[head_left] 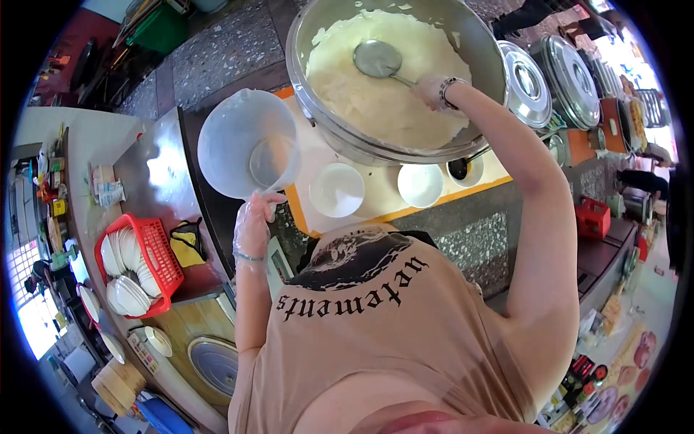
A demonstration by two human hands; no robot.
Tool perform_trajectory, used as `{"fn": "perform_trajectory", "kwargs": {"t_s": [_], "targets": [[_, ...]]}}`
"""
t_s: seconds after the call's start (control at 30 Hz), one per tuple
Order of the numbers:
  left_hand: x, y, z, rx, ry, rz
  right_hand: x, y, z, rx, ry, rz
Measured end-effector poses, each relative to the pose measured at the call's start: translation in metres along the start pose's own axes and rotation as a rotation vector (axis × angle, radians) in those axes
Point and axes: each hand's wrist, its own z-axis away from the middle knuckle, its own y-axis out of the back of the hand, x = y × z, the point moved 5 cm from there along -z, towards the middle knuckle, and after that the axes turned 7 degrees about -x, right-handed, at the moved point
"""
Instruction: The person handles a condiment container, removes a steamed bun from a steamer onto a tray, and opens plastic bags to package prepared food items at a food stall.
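My right hand, with a dark bracelet at the wrist, is closed round the handle of a metal ladle. The ladle's round bowl rests on a pale, creamy, soft mass inside a large metal pot. In a clear plastic glove, my left hand grips a translucent plastic pitcher at its near side. The pitcher is tilted, and I see no contents in it. Two white bowls, one on the left and one on the right, stand between the pot and my body.
A small bowl with dark content sits below the pot's rim. Left of me, a red basket holds several white dishes beside a yellow-black cloth. Metal lids stand at right. People's legs show farther off.
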Motion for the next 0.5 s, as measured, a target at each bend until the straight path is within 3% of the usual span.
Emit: {"fn": "perform_trajectory", "kwargs": {"t_s": [0.17, 0.47, 0.5], "targets": [[0.003, -0.003, 0.003, 0.019, -0.011, -0.072, -0.017, -0.002, 0.015, -0.005, -0.035, -0.027], [0.008, -0.005, 0.01, -0.007, -0.039, -0.072, 0.008, -0.027, -0.018, -0.108, 0.142, 0.51], [0.011, -0.005, 0.011, -0.003, -0.044, -0.068, 0.009, -0.021, -0.006, -0.084, 0.051, 0.298]]}}
